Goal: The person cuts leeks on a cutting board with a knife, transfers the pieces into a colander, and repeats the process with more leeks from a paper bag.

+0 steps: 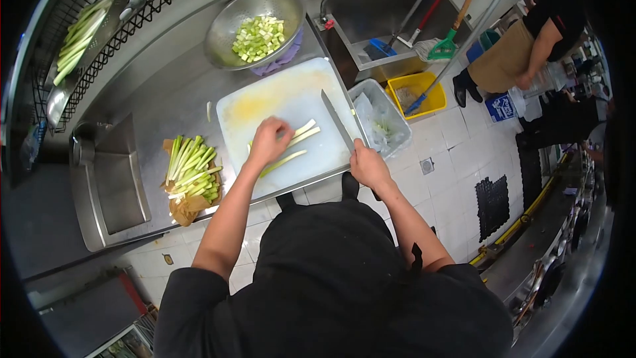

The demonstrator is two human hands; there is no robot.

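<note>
My right hand (370, 167) is closed round the handle of a long knife (339, 121), whose blade lies over the right side of the white cutting board (265, 103). My left hand (270, 140) is above the board beside several pale green celery sticks (305, 134); its fingers are curled, and whether they grip a stick is not clear. Left of the board, a bunch of celery stalks (192, 167) rests on brown paper. Behind the board, a metal colander (222, 36) holds chopped celery pieces (258, 38).
A steel sink (119, 179) is at the left. Beyond the board's right edge stand a clear bin (394, 126), a yellow bucket (434, 98) and a deep sink (358, 20) with long-handled tools. Two other people stand at the upper right. A wire shelf (142, 23) hangs at upper left.
</note>
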